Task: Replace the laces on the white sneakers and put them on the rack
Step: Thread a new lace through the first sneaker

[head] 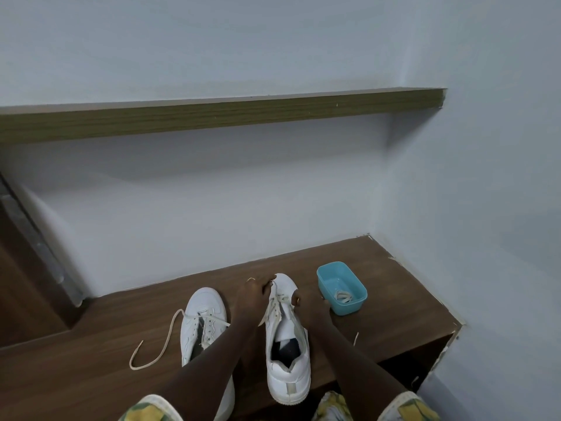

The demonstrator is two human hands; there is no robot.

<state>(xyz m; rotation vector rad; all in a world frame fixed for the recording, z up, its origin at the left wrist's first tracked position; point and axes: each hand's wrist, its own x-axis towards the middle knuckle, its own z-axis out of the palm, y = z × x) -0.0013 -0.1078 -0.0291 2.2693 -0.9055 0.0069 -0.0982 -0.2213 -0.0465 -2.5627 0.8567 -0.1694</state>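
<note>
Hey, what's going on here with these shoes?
A person is working on the laces of two white sneakers on a wooden bench top. The left hand pinches the lace near the toe of the right sneaker, while the right hand grips that shoe's side. The left sneaker stands beside it, its loose lace trailing over the wood. A spare lace lies coiled in a blue tub.
</note>
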